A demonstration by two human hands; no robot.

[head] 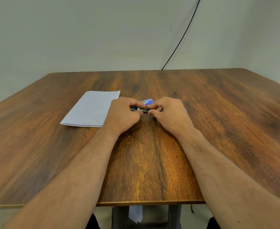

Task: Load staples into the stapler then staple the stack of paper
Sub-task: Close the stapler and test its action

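A small blue stapler [143,110] with a shiny metal channel lies on the wooden table [152,162] between my two hands. My left hand [124,114] grips its left end, fingers curled around it. My right hand [169,113] pinches its right end; a bit of blue plastic [186,110] shows past that hand. Just behind the stapler sits a small blue and white staple box [148,102], partly hidden by my fingers. A white stack of paper [91,109] lies flat to the left, its right corner under my left hand. Whether staples are inside the stapler is hidden.
A black cable [182,37] runs down the pale wall to the table's far edge. The table's front edge [152,203] is close to my body, and a scrap of white paper [136,214] shows beneath it.
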